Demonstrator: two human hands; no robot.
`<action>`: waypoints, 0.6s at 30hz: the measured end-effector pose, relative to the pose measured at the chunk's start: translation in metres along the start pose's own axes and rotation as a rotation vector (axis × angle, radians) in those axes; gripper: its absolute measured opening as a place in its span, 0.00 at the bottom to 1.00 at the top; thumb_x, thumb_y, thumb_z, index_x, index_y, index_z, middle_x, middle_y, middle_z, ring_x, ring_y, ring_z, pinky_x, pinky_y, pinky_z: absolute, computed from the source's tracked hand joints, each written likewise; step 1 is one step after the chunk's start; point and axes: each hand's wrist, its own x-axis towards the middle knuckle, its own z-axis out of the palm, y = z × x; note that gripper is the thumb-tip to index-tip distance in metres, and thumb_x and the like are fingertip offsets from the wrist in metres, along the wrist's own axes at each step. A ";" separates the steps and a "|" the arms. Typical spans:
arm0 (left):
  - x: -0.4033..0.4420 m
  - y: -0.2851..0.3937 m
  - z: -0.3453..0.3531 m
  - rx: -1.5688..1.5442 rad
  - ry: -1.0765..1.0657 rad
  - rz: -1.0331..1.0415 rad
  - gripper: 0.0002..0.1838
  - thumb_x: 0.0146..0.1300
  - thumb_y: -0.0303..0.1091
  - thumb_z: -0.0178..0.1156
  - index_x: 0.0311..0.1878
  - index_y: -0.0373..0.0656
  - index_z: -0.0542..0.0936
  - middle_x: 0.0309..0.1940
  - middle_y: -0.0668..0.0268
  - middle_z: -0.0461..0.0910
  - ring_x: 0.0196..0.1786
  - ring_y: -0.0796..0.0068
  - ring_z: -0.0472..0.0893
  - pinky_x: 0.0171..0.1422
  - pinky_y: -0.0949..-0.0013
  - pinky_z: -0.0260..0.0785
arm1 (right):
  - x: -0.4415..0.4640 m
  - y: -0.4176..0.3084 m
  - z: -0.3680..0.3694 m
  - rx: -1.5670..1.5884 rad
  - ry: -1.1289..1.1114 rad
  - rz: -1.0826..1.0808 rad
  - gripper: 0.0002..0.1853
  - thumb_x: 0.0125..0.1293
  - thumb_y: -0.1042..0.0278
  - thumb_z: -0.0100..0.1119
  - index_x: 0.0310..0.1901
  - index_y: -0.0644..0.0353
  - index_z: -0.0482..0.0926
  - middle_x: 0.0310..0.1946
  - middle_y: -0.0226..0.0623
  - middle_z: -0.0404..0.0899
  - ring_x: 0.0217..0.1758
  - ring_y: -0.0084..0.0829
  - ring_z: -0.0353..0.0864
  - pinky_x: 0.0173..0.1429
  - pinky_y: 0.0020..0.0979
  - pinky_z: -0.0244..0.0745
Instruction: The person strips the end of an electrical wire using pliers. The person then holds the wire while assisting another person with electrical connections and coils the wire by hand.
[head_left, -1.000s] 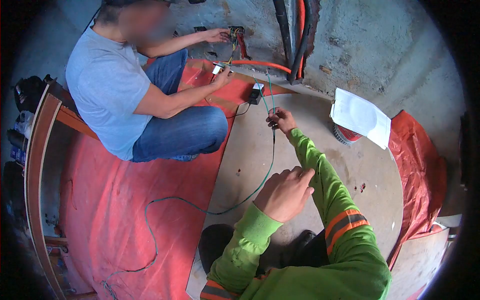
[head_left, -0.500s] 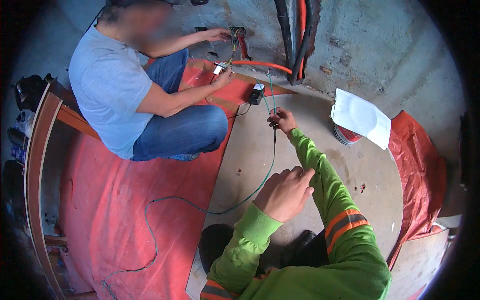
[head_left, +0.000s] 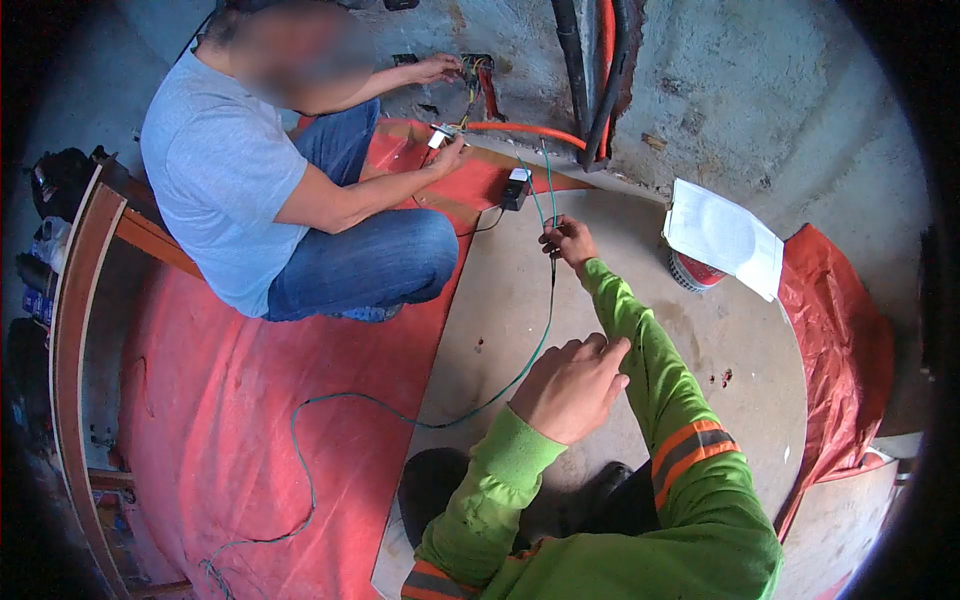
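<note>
My right hand (head_left: 570, 243) reaches forward above the board, its fingers closed on a thin green wire (head_left: 528, 368). Two green ends rise from that grip toward the wall; the rest trails down and left across the floor. Closer to me, my left hand (head_left: 572, 388) is seen from its back, beside my right forearm. Its fingers are loosely bent and a little apart, with nothing visible in them. A crouching co-worker (head_left: 225, 180) has one hand (head_left: 437, 69) at an open wall box (head_left: 478, 68) and the other hand (head_left: 447, 158) on a white fitting (head_left: 437, 138) with wires.
A black-and-white adapter (head_left: 516, 190) with a cord lies on the board (head_left: 640, 310). A bucket (head_left: 692, 272) carries a white sheet (head_left: 725, 232). Red sheeting (head_left: 250, 420) covers the left floor. Black and orange conduits (head_left: 598, 80) run down the wall. A wooden frame (head_left: 80, 330) stands left.
My right hand and the wire in it appear very slightly shifted to the right in view. Otherwise the hands and the co-worker hold nearly the same poses.
</note>
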 end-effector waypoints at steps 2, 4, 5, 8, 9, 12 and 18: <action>0.000 0.000 0.000 0.005 -0.002 -0.001 0.19 0.63 0.35 0.57 0.55 0.38 0.70 0.43 0.54 0.77 0.44 0.52 0.79 0.47 0.55 0.72 | 0.000 0.002 -0.001 0.001 -0.001 -0.005 0.05 0.67 0.67 0.57 0.41 0.56 0.76 0.31 0.33 0.82 0.29 0.24 0.80 0.31 0.26 0.74; 0.000 0.001 -0.001 0.013 -0.006 0.000 0.19 0.63 0.35 0.57 0.55 0.38 0.70 0.43 0.54 0.77 0.44 0.52 0.79 0.47 0.54 0.72 | 0.002 0.003 -0.002 -0.003 -0.004 -0.010 0.06 0.67 0.66 0.57 0.42 0.56 0.76 0.31 0.33 0.82 0.29 0.24 0.81 0.31 0.27 0.74; 0.000 0.000 0.000 0.009 0.000 0.004 0.19 0.63 0.35 0.57 0.54 0.38 0.70 0.43 0.54 0.77 0.44 0.52 0.79 0.47 0.54 0.72 | 0.001 0.002 -0.002 -0.006 -0.002 -0.009 0.06 0.67 0.66 0.57 0.42 0.56 0.76 0.31 0.33 0.82 0.29 0.24 0.81 0.32 0.27 0.74; 0.000 0.000 0.001 0.000 0.010 0.011 0.18 0.63 0.35 0.57 0.54 0.39 0.71 0.42 0.54 0.77 0.43 0.52 0.79 0.47 0.54 0.72 | -0.002 -0.001 -0.001 -0.013 0.011 -0.007 0.06 0.67 0.67 0.57 0.42 0.57 0.76 0.31 0.34 0.82 0.28 0.25 0.81 0.31 0.27 0.73; 0.001 0.000 0.000 0.000 0.007 0.011 0.18 0.63 0.35 0.57 0.54 0.39 0.71 0.42 0.54 0.77 0.43 0.52 0.79 0.47 0.54 0.72 | -0.003 -0.003 0.000 -0.012 0.019 -0.007 0.06 0.66 0.68 0.56 0.42 0.59 0.76 0.30 0.35 0.82 0.27 0.25 0.80 0.30 0.27 0.73; 0.001 -0.001 0.001 -0.003 0.012 0.016 0.18 0.63 0.35 0.57 0.54 0.38 0.71 0.42 0.55 0.77 0.43 0.52 0.79 0.47 0.54 0.72 | -0.004 -0.003 0.001 -0.011 0.031 -0.010 0.06 0.66 0.69 0.56 0.42 0.60 0.75 0.30 0.36 0.82 0.26 0.25 0.80 0.29 0.27 0.72; 0.002 -0.001 0.000 0.010 0.001 -0.006 0.18 0.63 0.36 0.57 0.54 0.39 0.71 0.42 0.54 0.77 0.42 0.51 0.79 0.46 0.54 0.72 | 0.000 0.001 -0.003 -0.005 -0.011 -0.009 0.07 0.66 0.66 0.57 0.42 0.58 0.76 0.31 0.35 0.82 0.29 0.25 0.81 0.33 0.27 0.74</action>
